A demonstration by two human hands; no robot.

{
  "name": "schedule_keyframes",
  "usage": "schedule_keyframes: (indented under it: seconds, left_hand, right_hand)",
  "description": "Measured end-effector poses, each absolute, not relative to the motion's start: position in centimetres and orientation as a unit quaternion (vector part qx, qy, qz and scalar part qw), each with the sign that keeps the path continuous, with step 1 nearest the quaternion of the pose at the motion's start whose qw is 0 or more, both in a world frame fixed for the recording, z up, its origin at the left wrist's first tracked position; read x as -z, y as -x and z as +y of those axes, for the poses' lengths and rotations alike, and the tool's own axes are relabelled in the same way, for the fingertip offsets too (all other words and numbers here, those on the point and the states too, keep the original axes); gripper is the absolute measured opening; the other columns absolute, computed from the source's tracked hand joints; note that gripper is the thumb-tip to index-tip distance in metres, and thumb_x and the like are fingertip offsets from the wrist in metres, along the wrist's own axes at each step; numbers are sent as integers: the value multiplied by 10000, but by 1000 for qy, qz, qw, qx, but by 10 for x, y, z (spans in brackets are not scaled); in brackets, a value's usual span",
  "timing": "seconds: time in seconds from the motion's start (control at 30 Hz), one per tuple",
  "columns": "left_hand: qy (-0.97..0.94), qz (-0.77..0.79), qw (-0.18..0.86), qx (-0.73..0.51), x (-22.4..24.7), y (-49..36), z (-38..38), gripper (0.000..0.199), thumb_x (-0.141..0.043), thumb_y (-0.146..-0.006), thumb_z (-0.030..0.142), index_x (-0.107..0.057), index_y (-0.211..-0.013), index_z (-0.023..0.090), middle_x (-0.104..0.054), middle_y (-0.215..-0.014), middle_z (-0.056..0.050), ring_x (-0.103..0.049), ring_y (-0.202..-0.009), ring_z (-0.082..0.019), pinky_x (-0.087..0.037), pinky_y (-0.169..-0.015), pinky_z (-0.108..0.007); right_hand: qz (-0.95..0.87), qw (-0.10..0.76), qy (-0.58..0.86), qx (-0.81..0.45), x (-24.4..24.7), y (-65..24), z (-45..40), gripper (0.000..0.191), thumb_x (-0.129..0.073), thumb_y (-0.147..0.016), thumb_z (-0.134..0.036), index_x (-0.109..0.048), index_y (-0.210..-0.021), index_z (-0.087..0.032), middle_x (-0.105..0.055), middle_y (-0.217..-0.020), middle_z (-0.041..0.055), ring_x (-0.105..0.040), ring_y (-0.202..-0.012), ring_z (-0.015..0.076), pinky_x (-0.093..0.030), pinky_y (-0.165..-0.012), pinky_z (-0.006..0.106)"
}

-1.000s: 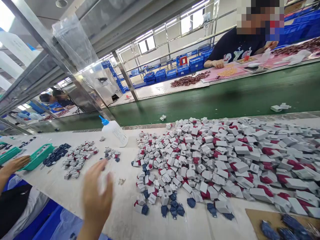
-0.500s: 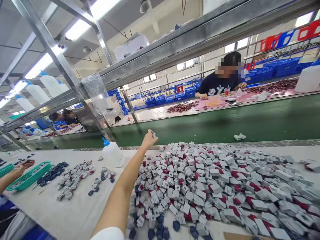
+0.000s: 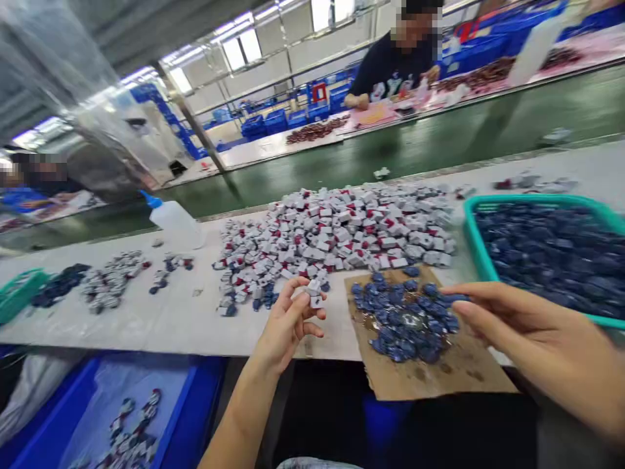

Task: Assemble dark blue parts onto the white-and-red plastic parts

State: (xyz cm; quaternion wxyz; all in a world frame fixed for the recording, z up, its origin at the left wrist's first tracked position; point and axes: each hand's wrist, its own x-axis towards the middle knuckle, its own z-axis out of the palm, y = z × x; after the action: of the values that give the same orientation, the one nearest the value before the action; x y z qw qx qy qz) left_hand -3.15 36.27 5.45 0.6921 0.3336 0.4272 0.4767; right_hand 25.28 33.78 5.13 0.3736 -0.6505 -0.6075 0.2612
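Lightly, the left hand (image 3: 286,326) clamps its fingers (image 3: 305,311) on small white plastic blocks (image 3: 315,293), stiff, light bits best pinched by their edges, while the right hand (image 3: 532,326) holds its fingers apart just beside dark blue pieces (image 3: 405,319).

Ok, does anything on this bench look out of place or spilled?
The cardboard sheet under the dark blue pieces overhangs the front edge of the bench and shows dark stains, so it looks soiled and poorly seated. White-and-red pieces also lie in the blue bin below the bench.

no readable text or labels
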Motion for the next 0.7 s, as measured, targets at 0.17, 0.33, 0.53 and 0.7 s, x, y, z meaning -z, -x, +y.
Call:
schedule_keyframes:
  seconds: [0.17,0.33,0.53,0.7]
  left_hand:
    - [-351,421,716,-433,-31,5,350,358,-696,-785,367,-451,-1000,219,-598,-847,9,-582,-639,-84,-541,-485,-171]
    - [-366,400,741,-396,-21,1,346,320,-675,-806,359,-456,-986,209,-606,-865,4,-587,-630,-75,-561,-532,-187]
    - [-358,351,761,-411,-14,5,346,283,-650,-830,358,-459,-982,214,-585,-846,15,-601,-634,-76,-570,-538,-194]
    - [-348,314,788,-400,-11,6,348,271,-636,-840,369,-467,-981,211,-573,-851,14,-614,-645,-75,-568,-546,-190]
  right_hand:
    - [-540,419,634,-360,-46,-237,327,436,-611,-766,-597,-637,-915,-188,-594,-715,37,-559,-569,140,-469,-492,223]
    - [-576,336,614,-422,-37,-245,328,414,-556,-828,-575,-484,-985,-198,-586,-750,29,-601,-601,164,-462,-460,230]
    - [-702,236,590,-321,-42,-245,343,304,-543,-864,-486,-539,-858,-182,-556,-638,12,-518,-534,125,-420,-471,225]
    - [-744,148,559,-335,-46,-240,354,235,-449,-900,-396,-547,-925,-184,-565,-622,10,-524,-521,126,-399,-462,220]
